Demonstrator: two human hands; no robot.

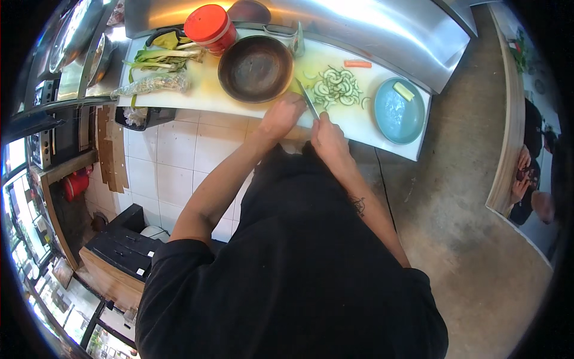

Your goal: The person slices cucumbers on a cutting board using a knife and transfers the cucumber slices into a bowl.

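My right hand (329, 134) is closed around the handle of a kitchen knife (308, 99), whose blade points up and left over the white cutting board (206, 98). Close to the blade's left side is my left hand (284, 112), fingers bent at the board's front edge; whether it holds anything is hidden. A pile of thin, green-rimmed vegetable slices (336, 86) lies right of the knife, with a carrot piece (358, 64) behind it. Left of the slices stands a dark, empty round pan or bowl (255, 69). A pale green vegetable piece (403, 91) rests in the blue oval dish (398, 119).
Behind the pan stands a red-lidded bucket (210, 29). Leeks or large green onions (166, 58) and a plastic-wrapped bundle (154, 84) lie at the left. A dark bin (152, 120) is below the board's left edge. Another person's hands (520, 186) show at far right.
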